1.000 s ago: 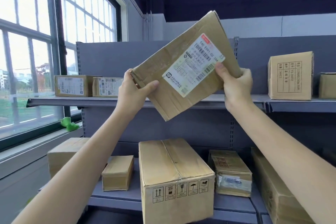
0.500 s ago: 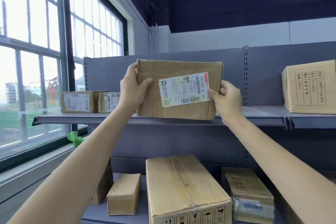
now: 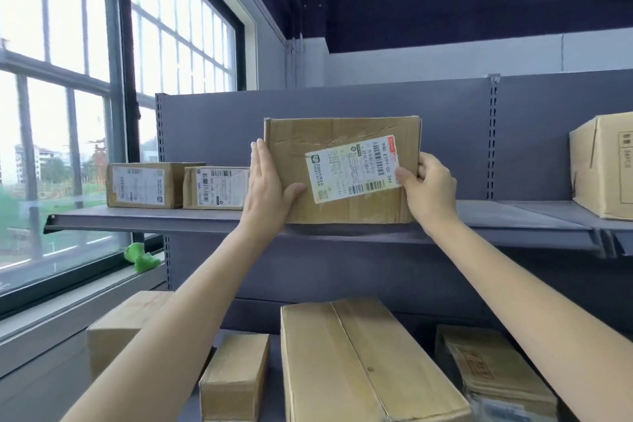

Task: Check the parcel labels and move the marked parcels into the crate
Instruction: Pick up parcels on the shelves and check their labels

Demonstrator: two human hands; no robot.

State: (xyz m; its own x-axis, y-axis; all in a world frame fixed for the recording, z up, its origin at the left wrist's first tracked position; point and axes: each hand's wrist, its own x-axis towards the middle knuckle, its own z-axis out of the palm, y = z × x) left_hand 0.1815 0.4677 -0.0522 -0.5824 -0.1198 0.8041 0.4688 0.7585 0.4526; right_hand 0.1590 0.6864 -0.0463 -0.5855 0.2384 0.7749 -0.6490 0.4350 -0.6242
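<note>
A brown parcel [image 3: 342,169] stands upright on the upper shelf [image 3: 513,219], its bottom edge resting near the shelf's front lip and its white label [image 3: 352,168] facing the camera. The left hand [image 3: 265,188] lies flat against the parcel's left side, fingers straight and pointing up, with the thumb pressed across the lower front face. The right hand [image 3: 426,187] grips the right edge, fingers curled round it and the thumb on the label's corner. To the parcel's right the shelf lies bare up to a large carton [image 3: 603,164] at the far right. To the left, just beside the left hand, stand two small labelled boxes [image 3: 178,186]. Below, on the lower shelf, lie a long carton [image 3: 359,363], a small box [image 3: 236,377] and other parcels under both forearms.
</note>
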